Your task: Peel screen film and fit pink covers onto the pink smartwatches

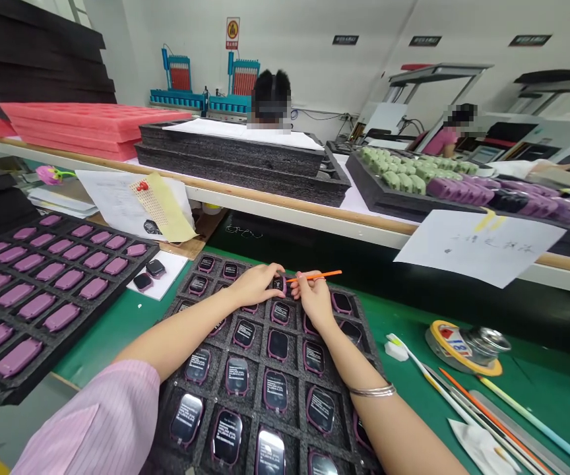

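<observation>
My left hand point(255, 287) grips a purple-cased smartwatch point(280, 284) between thumb and fingers, just above the far row of a black foam tray point(256, 359). Pinched in my right hand point(314, 300) is a thin orange stick point(330, 274); its end points at the side of the watch, but I cannot tell whether it touches. Around both hands, several watches lie face up in the tray's pockets, many with lit white text and others with dark screens. My forearms hide part of the tray.
To the left, another foam tray point(80, 290) holds purple watch cases. Two watches lie on a white pad point(173, 277) between the trays. On the right are a round metal-topped container point(485, 342) and several long thin tools. A shelf edge point(275, 198) crosses ahead; people sit beyond.
</observation>
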The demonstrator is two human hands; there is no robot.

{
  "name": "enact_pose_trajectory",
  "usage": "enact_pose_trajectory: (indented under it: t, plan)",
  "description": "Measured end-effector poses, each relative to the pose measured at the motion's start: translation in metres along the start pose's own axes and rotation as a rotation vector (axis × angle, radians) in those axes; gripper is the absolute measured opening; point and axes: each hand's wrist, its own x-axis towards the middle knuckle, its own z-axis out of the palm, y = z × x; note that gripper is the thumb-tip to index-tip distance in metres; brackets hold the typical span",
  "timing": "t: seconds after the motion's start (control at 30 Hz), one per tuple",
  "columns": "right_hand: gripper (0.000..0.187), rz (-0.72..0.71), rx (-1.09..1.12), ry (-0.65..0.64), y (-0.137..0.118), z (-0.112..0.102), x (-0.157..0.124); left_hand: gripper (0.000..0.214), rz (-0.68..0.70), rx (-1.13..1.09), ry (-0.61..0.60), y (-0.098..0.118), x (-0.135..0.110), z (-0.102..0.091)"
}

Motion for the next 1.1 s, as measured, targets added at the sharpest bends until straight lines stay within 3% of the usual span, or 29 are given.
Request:
enact_pose_trajectory:
  t: [0.33,0.53,0.7,0.8,0.9,1.1]
  plan:
    - [0.021,-0.023,-0.064,0.051,-0.011,-0.003,-0.012,0.051,-0.013,0.063,-0.057,0.01,-0.003,0.003]
    - [0.042,-0.014,-0.086,0.061,-0.016,-0.003,-0.011,0.041,-0.024,0.099,-0.098,0.011,0.0,0.003]
    - [0.042,0.037,-0.056,0.058,-0.029,-0.008,-0.016,0.03,-0.012,0.159,-0.093,0.026,-0.001,0.004]
    - [0.044,0.045,0.002,0.074,-0.042,-0.017,-0.023,0.03,0.044,0.199,-0.07,0.043,-0.009,0.009]
    - [0.049,0.041,0.046,0.058,-0.048,-0.023,-0.035,0.021,0.159,0.225,-0.156,0.055,-0.021,0.012]
    - [0.051,0.006,0.131,0.008,-0.033,-0.019,-0.059,0.031,0.214,0.227,-0.12,0.046,-0.041,0.0]
